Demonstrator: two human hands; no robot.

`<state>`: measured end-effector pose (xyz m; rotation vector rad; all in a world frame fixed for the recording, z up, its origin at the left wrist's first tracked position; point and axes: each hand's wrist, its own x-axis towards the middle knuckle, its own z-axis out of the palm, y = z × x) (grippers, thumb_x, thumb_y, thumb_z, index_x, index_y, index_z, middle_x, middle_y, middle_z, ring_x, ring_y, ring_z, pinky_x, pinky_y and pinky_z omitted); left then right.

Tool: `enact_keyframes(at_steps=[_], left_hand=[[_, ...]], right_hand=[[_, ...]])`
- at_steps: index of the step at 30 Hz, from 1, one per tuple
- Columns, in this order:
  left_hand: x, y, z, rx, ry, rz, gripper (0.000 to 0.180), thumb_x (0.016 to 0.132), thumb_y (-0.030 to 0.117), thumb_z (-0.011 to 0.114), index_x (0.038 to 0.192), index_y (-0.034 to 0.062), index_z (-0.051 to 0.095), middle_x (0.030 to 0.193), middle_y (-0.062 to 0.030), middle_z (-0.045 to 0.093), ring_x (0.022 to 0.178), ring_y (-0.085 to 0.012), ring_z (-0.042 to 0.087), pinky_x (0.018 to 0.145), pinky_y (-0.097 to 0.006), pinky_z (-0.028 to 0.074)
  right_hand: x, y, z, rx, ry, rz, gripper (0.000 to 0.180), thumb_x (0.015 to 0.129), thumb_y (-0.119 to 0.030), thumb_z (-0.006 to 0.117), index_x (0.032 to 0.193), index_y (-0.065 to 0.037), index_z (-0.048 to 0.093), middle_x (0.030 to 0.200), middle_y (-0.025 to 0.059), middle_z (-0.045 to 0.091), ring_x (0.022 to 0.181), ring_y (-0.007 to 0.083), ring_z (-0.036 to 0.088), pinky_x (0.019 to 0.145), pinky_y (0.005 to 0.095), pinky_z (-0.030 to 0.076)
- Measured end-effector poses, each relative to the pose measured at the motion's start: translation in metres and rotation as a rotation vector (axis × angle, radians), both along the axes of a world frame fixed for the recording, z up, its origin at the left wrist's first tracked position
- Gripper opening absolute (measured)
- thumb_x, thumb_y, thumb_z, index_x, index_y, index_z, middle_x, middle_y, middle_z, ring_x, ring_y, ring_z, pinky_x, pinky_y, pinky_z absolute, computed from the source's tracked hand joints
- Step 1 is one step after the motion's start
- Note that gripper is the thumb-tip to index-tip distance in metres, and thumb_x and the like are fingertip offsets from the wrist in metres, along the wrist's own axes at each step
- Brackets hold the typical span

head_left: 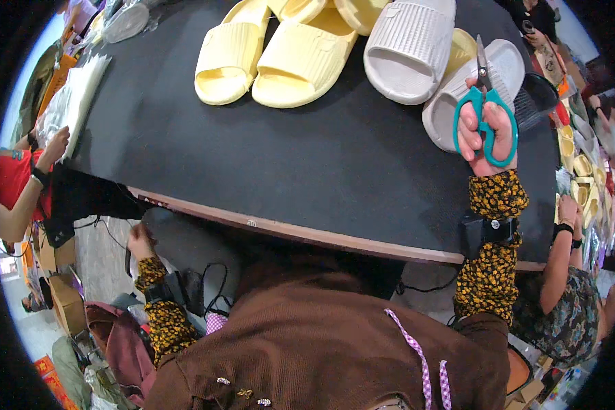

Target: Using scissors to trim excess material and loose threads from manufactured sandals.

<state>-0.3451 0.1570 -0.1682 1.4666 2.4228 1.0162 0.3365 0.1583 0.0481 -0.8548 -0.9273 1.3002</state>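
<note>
Yellow-flecked at the cuff (pixel 150 274), the left hand (pixel 141 242) hung beside the table (pixel 301 164), its finger spread unclear. On it lay yellow slippers (pixel 299 74), then grey slippers (pixel 408 55); teal scissors (pixel 485 128), gripped by the right hand (pixel 499 133), could have nicked these if lowered carelessly.

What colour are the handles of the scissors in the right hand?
Teal; the scissor handles show best in the head view.

Scissors (pixel 484 82): smooth plast. handles (pixel 484 127), metal blades (pixel 482 58); slippers (pixel 306 72) ribbed matt plast.; tabletop (pixel 280 164) matt
</note>
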Motion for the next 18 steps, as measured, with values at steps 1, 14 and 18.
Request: enact_keyframes(at_steps=[1, 14, 18], left_hand=[[-0.01, -0.002, -0.016, -0.175, 0.104, -0.123, 0.017, 0.083, 0.021, 0.057, 0.077, 0.0059, 0.061, 0.055, -0.0041, 0.052, 0.049, -0.0147, 0.052, 0.04, -0.028, 0.041], [0.124, 0.003, 0.1, -0.797, 0.23, -0.893, 0.03, 0.082, 0.028, 0.053, 0.08, -0.0003, 0.063, 0.069, -0.0205, 0.06, 0.063, -0.0363, 0.06, 0.06, -0.039, 0.047], [0.22, -0.01, 0.206, -0.889, -0.202, -1.09, 0.027, 0.085, 0.013, 0.05, 0.1, -0.0088, 0.058, 0.08, -0.0139, 0.067, 0.067, -0.0168, 0.064, 0.063, -0.028, 0.05]], right_hand=[[-0.001, -0.002, 0.004, 0.007, -0.002, -0.033, 0.045, 0.089, -0.029, 0.05, 0.124, -0.003, 0.037, 0.069, 0.0027, 0.045, 0.043, 0.0066, 0.041, 0.034, 0.0208, 0.037], [0.02, -0.017, 0.02, 0.113, 0.092, -0.191, 0.04, 0.082, -0.023, 0.055, 0.115, -0.003, 0.045, 0.066, 0.0045, 0.049, 0.044, 0.01, 0.043, 0.038, 0.0248, 0.037], [0.023, -0.013, 0.023, 0.158, 0.134, -0.335, 0.037, 0.082, -0.021, 0.055, 0.113, -0.003, 0.045, 0.066, 0.0052, 0.051, 0.045, 0.0109, 0.044, 0.038, 0.0257, 0.038]])
